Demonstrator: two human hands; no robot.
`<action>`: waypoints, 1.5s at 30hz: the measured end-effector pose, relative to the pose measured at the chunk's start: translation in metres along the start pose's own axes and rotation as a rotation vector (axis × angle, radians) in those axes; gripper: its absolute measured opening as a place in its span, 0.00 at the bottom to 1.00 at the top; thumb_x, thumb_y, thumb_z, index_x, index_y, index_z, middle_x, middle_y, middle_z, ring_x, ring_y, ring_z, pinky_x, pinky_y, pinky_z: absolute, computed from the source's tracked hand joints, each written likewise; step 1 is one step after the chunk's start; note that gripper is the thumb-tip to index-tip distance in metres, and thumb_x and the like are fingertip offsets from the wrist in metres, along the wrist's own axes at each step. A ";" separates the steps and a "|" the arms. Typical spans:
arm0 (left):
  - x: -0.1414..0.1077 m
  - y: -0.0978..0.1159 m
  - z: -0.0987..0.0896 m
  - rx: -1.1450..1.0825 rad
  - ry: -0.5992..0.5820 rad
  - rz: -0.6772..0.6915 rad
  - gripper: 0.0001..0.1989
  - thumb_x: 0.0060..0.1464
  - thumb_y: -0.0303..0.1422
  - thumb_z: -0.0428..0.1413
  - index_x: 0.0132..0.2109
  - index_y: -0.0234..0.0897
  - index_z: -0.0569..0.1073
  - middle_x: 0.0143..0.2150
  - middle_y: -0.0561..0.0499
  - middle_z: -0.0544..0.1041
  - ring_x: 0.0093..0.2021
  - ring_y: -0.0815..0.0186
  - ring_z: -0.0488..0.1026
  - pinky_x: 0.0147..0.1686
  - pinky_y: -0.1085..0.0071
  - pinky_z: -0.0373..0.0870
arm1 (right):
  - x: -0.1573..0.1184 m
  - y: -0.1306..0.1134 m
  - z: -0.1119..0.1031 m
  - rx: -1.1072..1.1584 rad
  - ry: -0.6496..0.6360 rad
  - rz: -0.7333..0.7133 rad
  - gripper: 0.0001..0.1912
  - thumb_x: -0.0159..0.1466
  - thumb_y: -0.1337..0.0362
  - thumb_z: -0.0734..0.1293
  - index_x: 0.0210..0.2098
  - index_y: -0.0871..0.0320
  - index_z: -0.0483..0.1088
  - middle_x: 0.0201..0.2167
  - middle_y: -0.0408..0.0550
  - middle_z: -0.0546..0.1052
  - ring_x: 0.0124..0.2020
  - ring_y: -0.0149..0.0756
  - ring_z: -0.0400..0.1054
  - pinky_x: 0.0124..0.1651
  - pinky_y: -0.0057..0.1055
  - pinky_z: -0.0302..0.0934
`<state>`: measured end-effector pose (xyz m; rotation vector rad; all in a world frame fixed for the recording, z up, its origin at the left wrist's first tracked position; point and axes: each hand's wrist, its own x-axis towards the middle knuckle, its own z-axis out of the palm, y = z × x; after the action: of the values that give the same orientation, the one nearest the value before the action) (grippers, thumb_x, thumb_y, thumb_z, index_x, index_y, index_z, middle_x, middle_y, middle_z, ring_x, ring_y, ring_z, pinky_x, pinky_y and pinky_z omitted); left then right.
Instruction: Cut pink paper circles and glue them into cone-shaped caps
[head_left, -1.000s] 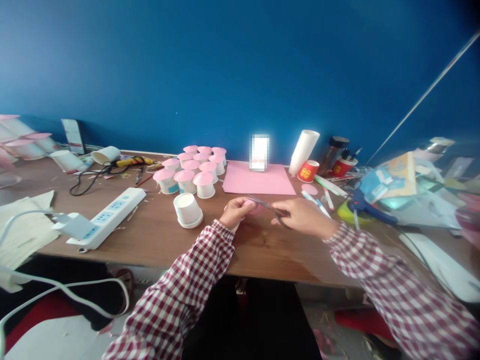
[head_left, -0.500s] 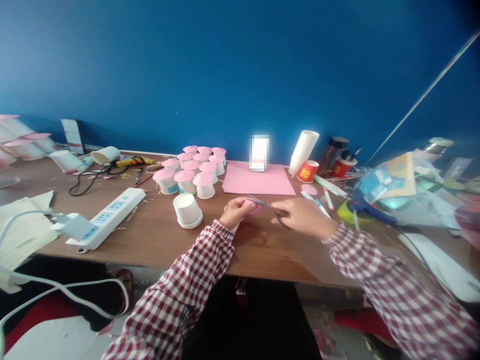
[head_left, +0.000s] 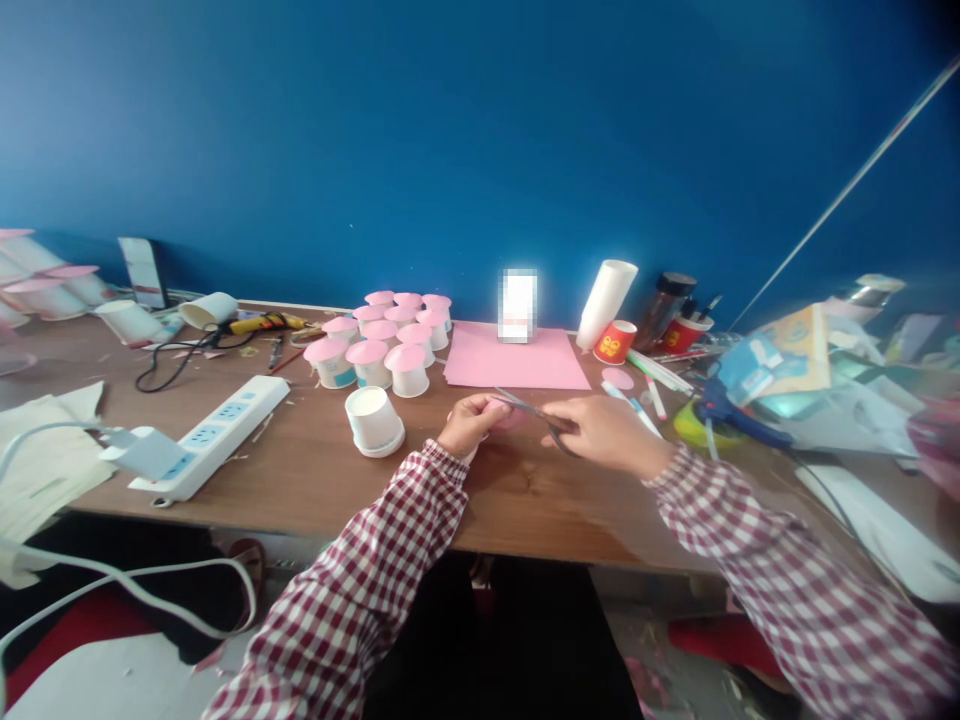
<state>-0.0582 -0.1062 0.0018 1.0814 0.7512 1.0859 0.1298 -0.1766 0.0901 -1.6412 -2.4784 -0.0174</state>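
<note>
Between the fingers of my left hand (head_left: 466, 424) is a piece of pink paper (head_left: 513, 420), partly hidden by the hand and the blades. My right hand (head_left: 609, 432) grips a pair of scissors (head_left: 555, 432) by the handles, their blades pointing left at the paper near my left fingertips. To the left of my hands, a white paper cup (head_left: 373, 424) stands upside down on the table. Behind it stand several upside-down paper cups topped with pink discs (head_left: 406, 358). Pink sheets (head_left: 517, 362) lie flat beyond my hands.
A white power strip (head_left: 214, 438) lies at left, with loose cables. At right are a red paper cup (head_left: 615, 342), markers (head_left: 660, 372), a pink paper disc (head_left: 617, 378), a blue glue gun (head_left: 739, 415) and plastic bags. A tall white stack of cups (head_left: 609, 300) leans near the wall.
Almost nothing differs. Both hands, the scissors and the pink paper keep nearly the same place, and the view has shifted very slightly.
</note>
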 end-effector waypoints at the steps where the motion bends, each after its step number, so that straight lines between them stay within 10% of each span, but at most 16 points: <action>1: 0.000 0.000 0.000 0.001 0.005 0.007 0.15 0.38 0.39 0.64 0.29 0.31 0.75 0.20 0.54 0.68 0.20 0.75 0.61 0.19 0.79 0.54 | 0.000 0.000 0.000 -0.002 -0.005 0.001 0.12 0.59 0.52 0.63 0.30 0.53 0.69 0.25 0.41 0.75 0.25 0.31 0.63 0.24 0.27 0.40; 23: -0.001 0.002 0.001 -0.019 -0.038 0.047 0.13 0.39 0.38 0.64 0.29 0.30 0.75 0.25 0.50 0.73 0.26 0.72 0.67 0.26 0.76 0.62 | 0.002 0.010 0.001 0.105 -0.030 0.034 0.10 0.59 0.54 0.63 0.35 0.52 0.72 0.28 0.43 0.77 0.28 0.33 0.68 0.27 0.26 0.48; 32: -0.003 0.008 0.004 -0.117 -0.051 0.007 0.13 0.39 0.35 0.64 0.31 0.31 0.74 0.27 0.51 0.73 0.26 0.75 0.67 0.27 0.78 0.63 | 0.003 0.039 0.023 0.036 0.026 0.377 0.17 0.53 0.52 0.68 0.36 0.55 0.64 0.26 0.43 0.74 0.26 0.34 0.67 0.24 0.26 0.48; 45: -0.006 0.021 0.000 -0.299 0.017 -0.108 0.21 0.39 0.33 0.64 0.44 0.36 0.72 0.32 0.53 0.73 0.25 0.74 0.69 0.22 0.78 0.67 | 0.008 0.049 0.030 -0.063 -0.144 0.254 0.14 0.53 0.57 0.68 0.34 0.57 0.65 0.32 0.46 0.74 0.32 0.36 0.67 0.29 0.27 0.51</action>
<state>-0.0664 -0.1105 0.0213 0.7710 0.6294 1.0764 0.1675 -0.1470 0.0574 -2.0390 -2.3701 0.0570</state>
